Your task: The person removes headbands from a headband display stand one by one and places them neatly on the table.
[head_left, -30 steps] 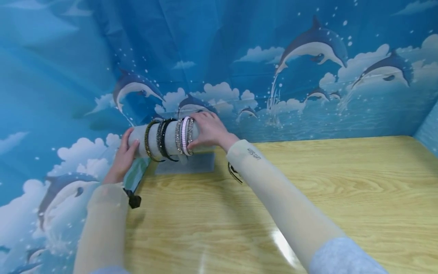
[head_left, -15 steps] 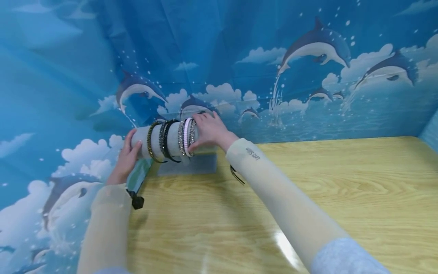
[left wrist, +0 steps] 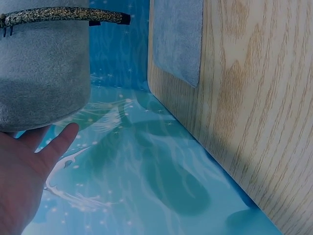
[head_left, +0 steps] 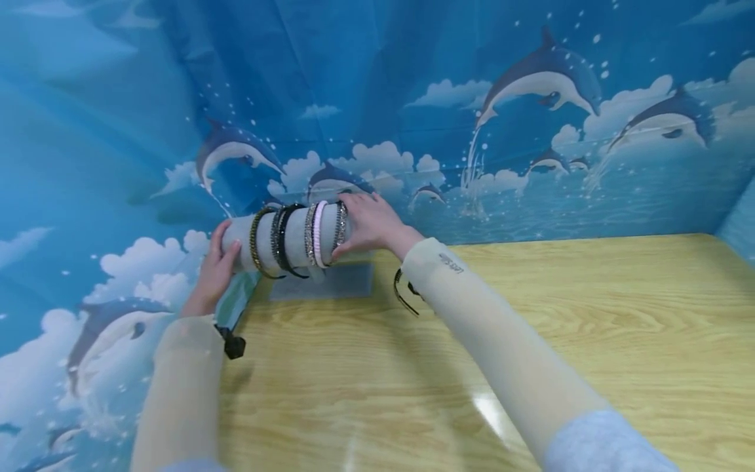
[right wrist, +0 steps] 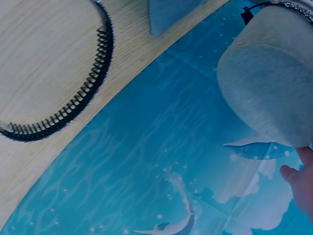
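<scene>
A grey fabric-covered cylinder (head_left: 297,233) lies sideways on a headband stand, above its flat grey base (head_left: 348,283). My left hand (head_left: 212,275) holds its left end, the thumb in front. Several headbands ring the cylinder: a dark gold one (head_left: 254,242), black ones (head_left: 283,239), a silver one (head_left: 309,235) and a pink one (head_left: 318,233). At the right end my right hand (head_left: 374,224) pinches a sparkly silver headband (head_left: 341,223), fingers at its top and thumb at its lower front. A gap separates it from the pink one. In the left wrist view, fingers (left wrist: 61,144) meet the cylinder's end.
A dark toothed headband (right wrist: 93,85) lies on the wooden table (head_left: 531,314), partly beneath my right wrist in the head view. A blue dolphin-print backdrop (head_left: 472,164) rises close behind and to the left of the stand. A black object (head_left: 234,346) hangs beside my left wrist.
My right hand has moved slightly right, and the silver headband has slid with it along the cylinder, away from the pink one. My left hand stays at the left end.
</scene>
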The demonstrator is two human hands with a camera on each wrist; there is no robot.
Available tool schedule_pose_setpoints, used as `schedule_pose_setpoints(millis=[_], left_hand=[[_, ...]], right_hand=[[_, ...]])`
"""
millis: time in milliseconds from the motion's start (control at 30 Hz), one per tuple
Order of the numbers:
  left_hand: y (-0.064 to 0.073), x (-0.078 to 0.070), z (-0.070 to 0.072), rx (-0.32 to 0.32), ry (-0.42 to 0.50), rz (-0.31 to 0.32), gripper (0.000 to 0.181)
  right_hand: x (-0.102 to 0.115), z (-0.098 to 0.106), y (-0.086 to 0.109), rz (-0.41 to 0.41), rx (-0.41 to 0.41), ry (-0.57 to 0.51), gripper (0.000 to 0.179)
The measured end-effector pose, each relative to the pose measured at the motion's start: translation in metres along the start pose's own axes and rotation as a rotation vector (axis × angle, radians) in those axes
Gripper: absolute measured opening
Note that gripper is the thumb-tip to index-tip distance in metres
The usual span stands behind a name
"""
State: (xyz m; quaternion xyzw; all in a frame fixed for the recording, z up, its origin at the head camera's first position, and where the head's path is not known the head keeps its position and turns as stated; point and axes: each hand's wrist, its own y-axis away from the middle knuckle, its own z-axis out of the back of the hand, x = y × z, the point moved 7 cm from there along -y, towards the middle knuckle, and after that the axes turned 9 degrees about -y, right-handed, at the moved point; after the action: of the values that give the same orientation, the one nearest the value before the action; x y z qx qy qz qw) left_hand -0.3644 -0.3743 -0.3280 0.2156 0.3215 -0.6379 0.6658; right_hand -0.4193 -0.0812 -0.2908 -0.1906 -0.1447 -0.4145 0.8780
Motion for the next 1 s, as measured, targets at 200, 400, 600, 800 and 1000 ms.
schedule_pose_setpoints(millis=[200,400,600,800,1000], left_hand=[[0.002,0.001,0.003,0.003,0.002,0.006,0.066],[0.0,0.004,0.003,0.014,0.032,0.005,0.064],[-0.002,0.005,0.002,0.025,0.038,0.004,0.065],[-0.001,0.003,0.0,0.023,0.024,-0.005,0.065],[0.0,0.001,-0.002,0.024,0.02,-0.004,0.066]], right_hand=[[-0.008,0.002,0.005,0.025,-0.042,-0.058,0.116],[-0.017,0.004,0.011,0.04,-0.077,-0.086,0.119],[-0.026,0.008,0.022,0.05,-0.098,-0.138,0.118],[-0.037,0.007,0.03,0.057,-0.107,-0.198,0.116],[-0.047,0.004,0.035,0.075,-0.113,-0.244,0.118]])
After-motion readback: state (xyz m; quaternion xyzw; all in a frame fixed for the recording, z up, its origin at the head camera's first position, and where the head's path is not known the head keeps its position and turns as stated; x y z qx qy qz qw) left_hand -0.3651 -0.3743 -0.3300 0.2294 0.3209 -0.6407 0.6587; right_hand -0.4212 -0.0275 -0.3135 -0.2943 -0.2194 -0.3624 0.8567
